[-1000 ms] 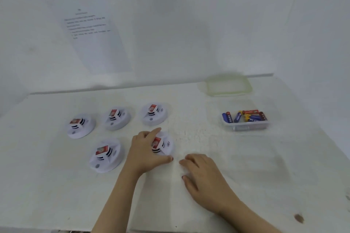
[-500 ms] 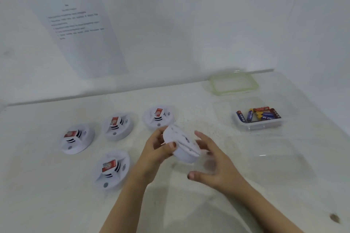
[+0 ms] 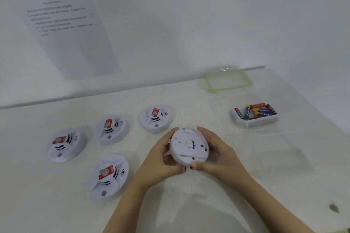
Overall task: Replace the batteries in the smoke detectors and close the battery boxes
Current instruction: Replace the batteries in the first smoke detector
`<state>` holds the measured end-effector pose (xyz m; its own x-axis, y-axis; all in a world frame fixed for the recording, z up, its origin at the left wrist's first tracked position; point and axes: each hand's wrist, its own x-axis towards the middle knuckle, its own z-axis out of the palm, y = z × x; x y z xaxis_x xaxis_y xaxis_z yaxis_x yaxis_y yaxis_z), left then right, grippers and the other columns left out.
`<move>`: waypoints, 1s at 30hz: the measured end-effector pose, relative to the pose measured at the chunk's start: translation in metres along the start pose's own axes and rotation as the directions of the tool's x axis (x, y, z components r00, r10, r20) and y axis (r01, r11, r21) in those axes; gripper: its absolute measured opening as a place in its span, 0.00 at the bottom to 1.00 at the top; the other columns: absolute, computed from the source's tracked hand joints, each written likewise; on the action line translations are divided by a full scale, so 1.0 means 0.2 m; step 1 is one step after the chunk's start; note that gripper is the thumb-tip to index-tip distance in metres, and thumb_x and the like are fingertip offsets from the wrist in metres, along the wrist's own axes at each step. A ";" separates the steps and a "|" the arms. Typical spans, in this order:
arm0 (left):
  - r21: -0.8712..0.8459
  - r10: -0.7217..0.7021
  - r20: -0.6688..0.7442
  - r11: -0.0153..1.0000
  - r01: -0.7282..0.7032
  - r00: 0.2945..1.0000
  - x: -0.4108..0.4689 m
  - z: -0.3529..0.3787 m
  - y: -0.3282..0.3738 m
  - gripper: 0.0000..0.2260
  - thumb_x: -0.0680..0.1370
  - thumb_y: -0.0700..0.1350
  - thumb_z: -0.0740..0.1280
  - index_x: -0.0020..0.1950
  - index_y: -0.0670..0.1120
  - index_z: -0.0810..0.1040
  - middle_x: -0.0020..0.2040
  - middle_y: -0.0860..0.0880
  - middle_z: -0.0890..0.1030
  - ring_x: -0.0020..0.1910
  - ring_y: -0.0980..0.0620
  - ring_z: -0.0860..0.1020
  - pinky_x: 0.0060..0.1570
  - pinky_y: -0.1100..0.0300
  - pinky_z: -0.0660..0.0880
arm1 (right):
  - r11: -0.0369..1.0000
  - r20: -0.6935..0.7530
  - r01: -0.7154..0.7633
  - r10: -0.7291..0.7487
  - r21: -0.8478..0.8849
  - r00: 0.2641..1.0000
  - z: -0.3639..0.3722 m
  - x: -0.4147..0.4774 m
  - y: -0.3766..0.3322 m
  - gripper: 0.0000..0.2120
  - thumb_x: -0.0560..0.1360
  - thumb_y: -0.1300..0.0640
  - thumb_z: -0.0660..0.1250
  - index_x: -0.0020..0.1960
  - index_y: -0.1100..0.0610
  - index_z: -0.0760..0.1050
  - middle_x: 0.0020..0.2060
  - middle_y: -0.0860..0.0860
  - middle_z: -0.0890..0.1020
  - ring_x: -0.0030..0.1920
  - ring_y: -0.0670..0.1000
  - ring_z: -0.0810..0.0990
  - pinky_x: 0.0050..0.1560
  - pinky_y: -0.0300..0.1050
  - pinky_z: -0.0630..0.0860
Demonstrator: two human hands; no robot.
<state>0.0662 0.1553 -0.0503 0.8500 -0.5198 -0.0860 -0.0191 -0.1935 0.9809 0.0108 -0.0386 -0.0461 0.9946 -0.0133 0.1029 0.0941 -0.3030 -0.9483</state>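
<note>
A round white smoke detector (image 3: pixel 189 146) is held above the table with its flat back facing me. My left hand (image 3: pixel 161 159) grips its left rim and my right hand (image 3: pixel 219 155) grips its right rim, thumbs meeting under it. Several other white detectors lie face up with red stickers: one at the front left (image 3: pixel 108 176), one far left (image 3: pixel 65 144), one behind it (image 3: pixel 112 127), and one at the back middle (image 3: pixel 155 118). A clear plastic box (image 3: pixel 253 122) with several batteries sits at the right.
The box's green-rimmed lid (image 3: pixel 228 81) lies near the back wall. A printed sheet (image 3: pixel 64 24) hangs on the wall at the left. The white table (image 3: pixel 265 176) ends at walls behind and to the right.
My left hand lifted the detector off the table and turned it over. My right hand came up from the table and took hold of its other side.
</note>
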 end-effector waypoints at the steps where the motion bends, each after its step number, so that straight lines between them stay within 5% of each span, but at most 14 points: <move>1: 0.062 0.022 -0.027 0.998 -0.020 0.999 0.00 0.02 0.00 0.42 0.60 0.43 0.80 0.70 0.59 0.67 0.65 0.59 0.76 0.65 0.59 0.74 0.55 0.58 0.78 | 1.000 0.004 0.003 -0.003 -0.017 1.000 0.00 0.00 0.00 0.39 0.60 0.51 0.80 0.64 0.38 0.64 0.56 0.27 0.74 0.58 0.29 0.71 0.52 0.23 0.68; 6: 0.225 0.120 -0.110 0.970 -0.093 0.987 0.00 0.05 -0.01 0.44 0.55 0.45 0.84 0.65 0.65 0.69 0.63 0.66 0.76 0.65 0.66 0.71 0.61 0.65 0.73 | 0.995 0.099 0.030 -0.021 -0.091 0.995 -0.02 0.01 0.01 0.38 0.61 0.49 0.80 0.66 0.40 0.67 0.62 0.34 0.74 0.62 0.34 0.70 0.58 0.28 0.68; 11: 0.215 0.159 -0.086 0.967 -0.138 0.984 -0.01 0.04 0.01 0.44 0.57 0.34 0.83 0.56 0.76 0.72 0.55 0.66 0.79 0.57 0.65 0.77 0.52 0.64 0.77 | 0.981 0.130 0.071 -0.048 -0.183 0.990 -0.03 0.05 0.02 0.37 0.61 0.40 0.75 0.67 0.39 0.67 0.63 0.40 0.72 0.63 0.35 0.68 0.60 0.27 0.66; 15: 0.227 0.132 -0.074 0.967 -0.112 0.988 -0.01 0.05 -0.01 0.45 0.54 0.47 0.84 0.65 0.69 0.67 0.60 0.65 0.76 0.62 0.63 0.74 0.60 0.56 0.76 | 0.981 0.160 0.029 0.003 -0.194 0.987 -0.02 0.08 0.03 0.34 0.59 0.39 0.73 0.63 0.33 0.67 0.59 0.41 0.68 0.59 0.33 0.66 0.57 0.24 0.64; 19: 0.296 0.130 -0.071 0.949 -0.103 0.989 -0.01 0.05 0.00 0.46 0.53 0.57 0.82 0.66 0.72 0.63 0.60 0.70 0.74 0.63 0.66 0.72 0.73 0.51 0.63 | 0.986 0.227 -0.011 0.050 -0.169 0.973 -0.03 0.11 0.03 0.33 0.63 0.49 0.79 0.62 0.33 0.68 0.57 0.42 0.65 0.57 0.32 0.65 0.54 0.22 0.63; 22: 0.372 0.183 -0.061 0.917 -0.148 0.981 -0.02 0.05 0.03 0.42 0.57 0.51 0.82 0.58 0.79 0.63 0.56 0.72 0.75 0.58 0.69 0.74 0.76 0.55 0.52 | 0.990 0.274 -0.038 0.074 -0.136 0.959 -0.03 0.13 0.03 0.32 0.65 0.54 0.78 0.63 0.34 0.69 0.59 0.43 0.65 0.61 0.37 0.65 0.57 0.26 0.65; 26: 0.354 0.192 -0.098 0.924 -0.146 0.976 -0.02 0.05 0.01 0.43 0.56 0.49 0.83 0.60 0.76 0.65 0.56 0.69 0.77 0.57 0.64 0.77 0.67 0.46 0.70 | 0.991 0.311 -0.005 0.047 -0.133 0.949 -0.03 0.13 0.02 0.32 0.66 0.53 0.77 0.64 0.35 0.69 0.62 0.40 0.70 0.62 0.37 0.68 0.60 0.33 0.69; 30: 0.325 0.177 -0.123 0.937 -0.129 0.977 -0.02 0.04 -0.01 0.42 0.55 0.48 0.83 0.60 0.75 0.67 0.55 0.64 0.78 0.56 0.56 0.78 0.52 0.49 0.79 | 0.996 0.333 -0.013 0.040 -0.083 0.942 -0.04 0.15 0.01 0.30 0.64 0.53 0.77 0.63 0.38 0.72 0.63 0.40 0.72 0.63 0.39 0.70 0.62 0.39 0.71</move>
<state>0.0585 0.1502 -0.0528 0.8913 -0.4397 0.1111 -0.2986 -0.3847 0.8734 0.0401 -0.0463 -0.0423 0.9555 0.2920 -0.0412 0.0768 -0.3810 -0.9214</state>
